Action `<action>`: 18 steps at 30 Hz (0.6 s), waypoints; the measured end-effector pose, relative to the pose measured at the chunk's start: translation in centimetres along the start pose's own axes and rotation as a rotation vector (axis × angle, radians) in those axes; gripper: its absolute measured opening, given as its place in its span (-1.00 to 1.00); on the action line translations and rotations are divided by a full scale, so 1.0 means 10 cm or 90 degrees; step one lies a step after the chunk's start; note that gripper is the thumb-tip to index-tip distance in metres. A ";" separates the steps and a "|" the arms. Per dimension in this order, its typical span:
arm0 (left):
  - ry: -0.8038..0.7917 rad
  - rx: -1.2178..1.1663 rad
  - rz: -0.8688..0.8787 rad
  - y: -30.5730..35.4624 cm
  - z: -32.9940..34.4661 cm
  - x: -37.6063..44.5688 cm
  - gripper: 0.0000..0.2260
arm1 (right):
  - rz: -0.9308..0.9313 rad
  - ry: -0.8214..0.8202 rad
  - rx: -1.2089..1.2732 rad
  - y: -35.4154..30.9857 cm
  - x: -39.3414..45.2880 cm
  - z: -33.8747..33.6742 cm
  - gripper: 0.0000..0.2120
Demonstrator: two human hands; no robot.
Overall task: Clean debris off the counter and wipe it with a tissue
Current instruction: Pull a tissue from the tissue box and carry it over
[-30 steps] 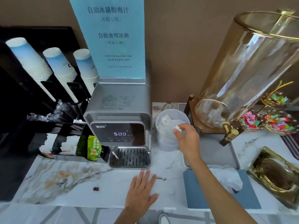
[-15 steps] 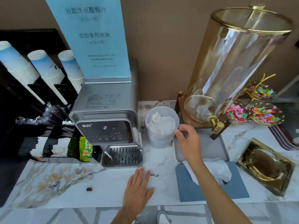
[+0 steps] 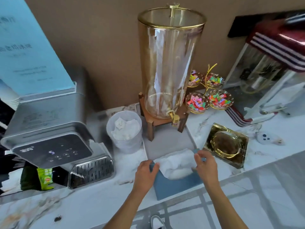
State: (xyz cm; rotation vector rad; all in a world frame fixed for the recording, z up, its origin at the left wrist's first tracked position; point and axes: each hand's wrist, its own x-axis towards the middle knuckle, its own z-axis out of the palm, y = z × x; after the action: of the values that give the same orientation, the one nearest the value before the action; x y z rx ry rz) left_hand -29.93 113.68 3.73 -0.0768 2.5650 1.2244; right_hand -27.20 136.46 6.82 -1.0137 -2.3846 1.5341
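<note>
A blue tissue box lies at the counter's front edge, with a white tissue bulging from its top. My left hand grips the box's left edge. My right hand is curled over the box's far right corner, fingertips touching the tissue's right edge. A dark speck of debris lies on the marble counter at the front left. A small translucent bin with crumpled tissues inside stands behind the box, to the left.
A silver water dispenser stands at the left. A tall glass drink dispenser on a wooden stand sits over a grey tray. A gold ashtray, candy bowls and a popcorn machine lie to the right.
My right hand left the bin and came down to the tissue box. My left hand lifted off the counter and moved right onto the box's left edge. The view swung right.
</note>
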 end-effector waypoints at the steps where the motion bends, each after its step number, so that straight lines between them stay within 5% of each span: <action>1: 0.002 -0.011 -0.021 0.04 0.01 0.04 -0.65 | 0.009 -0.005 -0.012 0.04 0.01 -0.03 -0.85; 11: 0.043 -0.202 -0.116 0.23 0.10 0.08 -0.88 | 0.040 -0.072 -0.046 0.21 0.14 -0.04 -0.79; 18: 0.058 -0.230 -0.086 0.37 0.00 0.03 -0.73 | 0.038 -0.135 -0.085 0.18 0.26 -0.01 -0.82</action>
State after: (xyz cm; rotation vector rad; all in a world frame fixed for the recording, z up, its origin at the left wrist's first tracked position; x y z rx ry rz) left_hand -30.83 116.07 6.46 -0.3837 2.3338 1.6474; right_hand -28.31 138.53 4.70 -1.0016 -2.6537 1.5946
